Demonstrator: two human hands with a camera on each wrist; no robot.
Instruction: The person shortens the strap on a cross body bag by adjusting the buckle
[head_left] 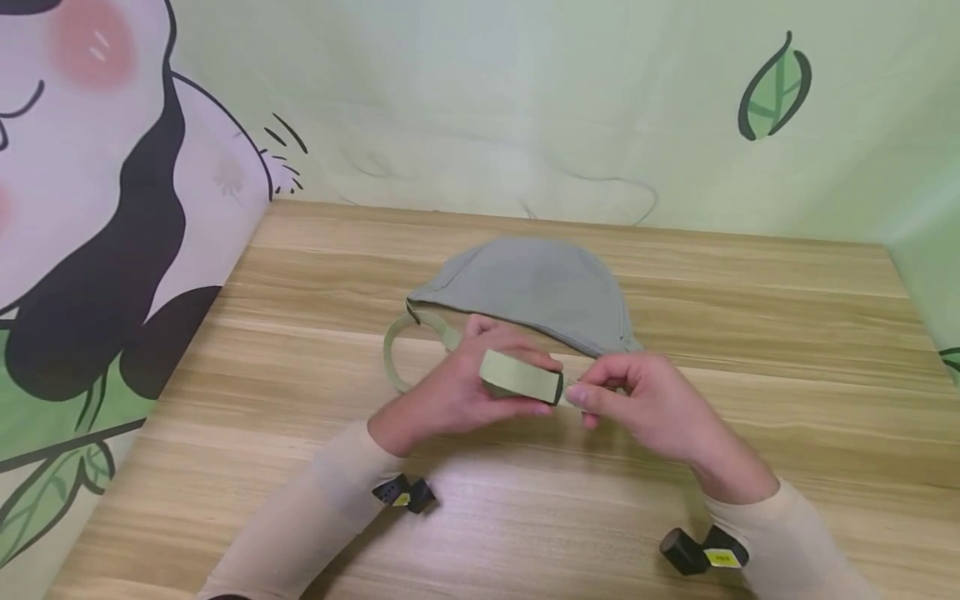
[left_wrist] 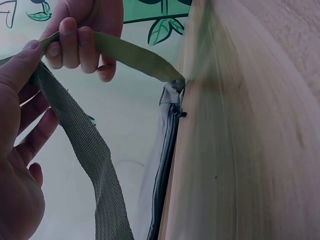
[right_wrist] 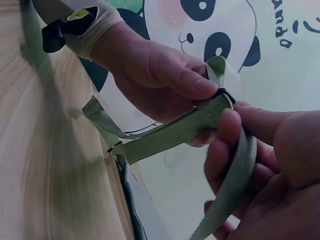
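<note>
A grey crescent-shaped bag lies on the table with its zipped edge towards me. Its light green webbing strap is lifted in front of it. With thumb and fingers, my left hand holds the strap beside a dark slider buckle. Just to the right, my right hand pinches the strap where it comes out past the buckle. In the left wrist view, one length of strap runs from the right hand to the bag's end. The fingertips partly hide the buckle.
The wood-grain table spreads around the bag. Behind it stands a pale green wall covering with a printed panda and leaves. A strap loop rests on the table left of the left hand. Small black devices sit on both sleeves.
</note>
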